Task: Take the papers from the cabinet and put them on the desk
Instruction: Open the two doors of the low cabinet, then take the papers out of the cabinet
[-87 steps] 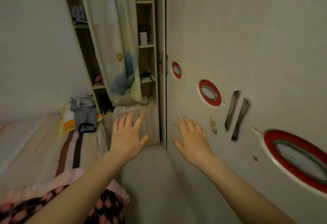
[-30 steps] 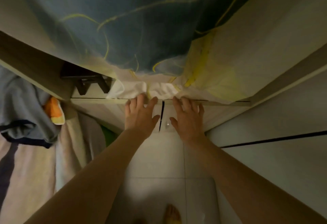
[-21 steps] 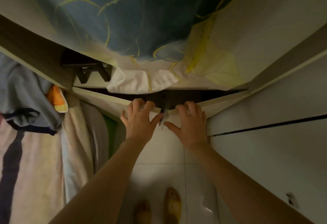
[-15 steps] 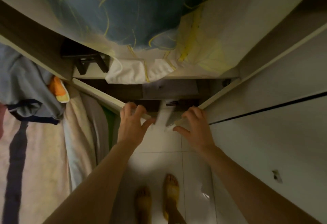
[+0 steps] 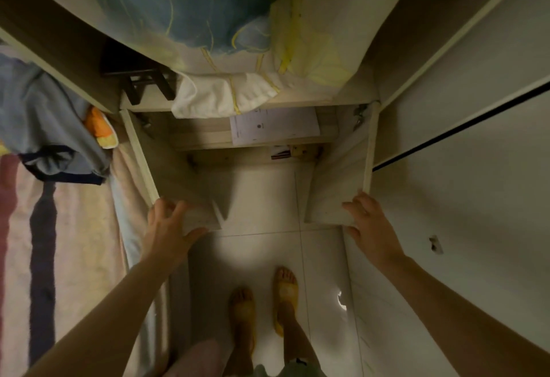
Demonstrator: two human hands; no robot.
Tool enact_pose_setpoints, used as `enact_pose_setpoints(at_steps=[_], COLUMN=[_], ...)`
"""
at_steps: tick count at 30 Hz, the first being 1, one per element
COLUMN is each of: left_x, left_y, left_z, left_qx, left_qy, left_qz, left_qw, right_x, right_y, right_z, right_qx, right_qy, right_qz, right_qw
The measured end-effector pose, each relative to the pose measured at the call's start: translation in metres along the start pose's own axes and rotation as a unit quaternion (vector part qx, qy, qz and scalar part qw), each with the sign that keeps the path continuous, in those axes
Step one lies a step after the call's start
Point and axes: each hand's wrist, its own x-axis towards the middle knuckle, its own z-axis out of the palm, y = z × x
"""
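The low cabinet stands open in front of me. A white printed sheet of papers (image 5: pixel 275 126) lies flat on its inner shelf, its far edge hidden under a white cloth hem (image 5: pixel 220 96). My left hand (image 5: pixel 166 227) grips the free edge of the left cabinet door (image 5: pixel 178 180), fingers over the top and thumb below. At the other side, my right hand (image 5: pixel 369 225) holds the edge of the right cabinet door (image 5: pixel 336 186). Both doors are swung wide towards me.
A blue and yellow curtain (image 5: pixel 208 4) hangs over the shelves above. A striped bed (image 5: pixel 74 227) with a grey garment (image 5: pixel 44 126) presses against the left door. A wardrobe front (image 5: pixel 461 183) runs along the right. My slippered feet (image 5: pixel 285 290) stand on the tiled floor. Small items (image 5: pixel 294 152) sit on the lower shelf.
Both hands have pulled the two cabinet doors from nearly closed to wide open, moving apart and towards me. The papers on the inner shelf have come into sight.
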Motion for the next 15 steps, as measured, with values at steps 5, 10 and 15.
enact_pose_setpoints(at_steps=[5, 10, 15], left_x=[-0.004, 0.01, 0.073], left_y=[0.004, 0.027, 0.063], left_z=[-0.002, 0.0, 0.026], left_qx=[0.018, 0.066, -0.018], left_qy=[0.004, 0.01, 0.011], left_qz=[-0.026, -0.034, 0.023], left_qw=[0.999, 0.997, 1.0], right_x=[-0.009, 0.001, 0.074], right_y=[0.007, -0.014, -0.044], right_z=[-0.002, -0.002, 0.021], right_qx=[-0.088, -0.133, 0.003], right_qy=[0.0, 0.046, 0.036], right_qz=[0.056, 0.086, 0.014], right_qw=[0.995, 0.986, 0.999])
